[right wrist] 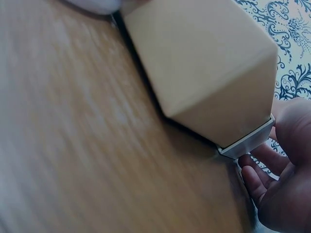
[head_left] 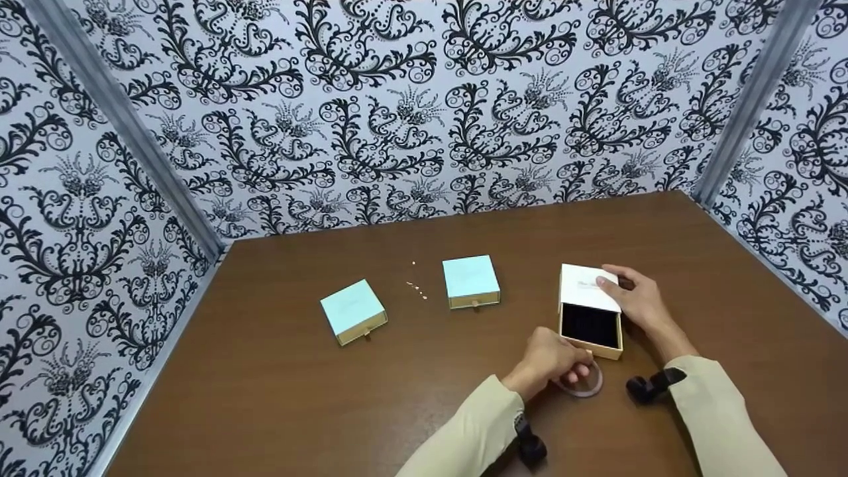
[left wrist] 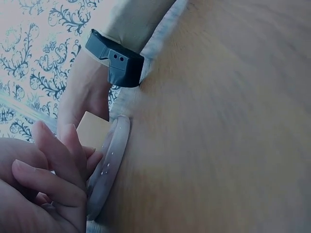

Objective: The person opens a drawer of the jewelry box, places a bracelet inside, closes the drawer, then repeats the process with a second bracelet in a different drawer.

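Note:
A white drawer-style jewelry box (head_left: 580, 290) stands at the right of the table, its gold drawer (head_left: 606, 352) slid partly out toward me and showing a black lining (head_left: 589, 324). My right hand (head_left: 637, 301) grips the white outer sleeve by its right side, thumb on top. At the drawer's front edge, my left hand (head_left: 551, 358) pinches with curled fingers; the exact contact is hidden. A pale, glossy bangle (head_left: 584, 395) lies on the table just below the left fingers, and also shows in the left wrist view (left wrist: 116, 145).
Two closed turquoise boxes (head_left: 353, 310) (head_left: 472, 278) with gold drawers sit to the left and at the middle. Between them lie several tiny, shiny pieces (head_left: 417, 287), too small to identify. Patterned walls (head_left: 397, 119) border the brown table (head_left: 278, 397).

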Motion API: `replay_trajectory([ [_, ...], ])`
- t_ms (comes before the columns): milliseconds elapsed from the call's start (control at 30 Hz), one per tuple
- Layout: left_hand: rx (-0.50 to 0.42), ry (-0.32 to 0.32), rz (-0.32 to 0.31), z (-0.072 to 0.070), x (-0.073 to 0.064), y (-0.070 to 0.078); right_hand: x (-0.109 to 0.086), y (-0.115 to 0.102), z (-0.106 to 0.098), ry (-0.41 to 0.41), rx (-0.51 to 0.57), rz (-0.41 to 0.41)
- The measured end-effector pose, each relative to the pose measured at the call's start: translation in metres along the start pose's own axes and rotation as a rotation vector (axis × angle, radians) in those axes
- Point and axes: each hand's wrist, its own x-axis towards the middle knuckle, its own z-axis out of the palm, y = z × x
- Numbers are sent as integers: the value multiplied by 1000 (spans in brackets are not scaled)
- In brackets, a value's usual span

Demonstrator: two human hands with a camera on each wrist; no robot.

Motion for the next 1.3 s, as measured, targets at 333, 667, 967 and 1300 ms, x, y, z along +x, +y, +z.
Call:
replay_trajectory([
  [333,-49,1,-3,1,-3,1,1,0,1,22,-12,-5],
  [667,-37,-1,9,-6,-8,4,2,-1,3,46,-14,-12],
  [967,239,66,227,-26,-6,5,1,0,1,8,12,-9],
  [1300,522,181,237,-37,-6,5,2,0,2,19,17,-8],
])
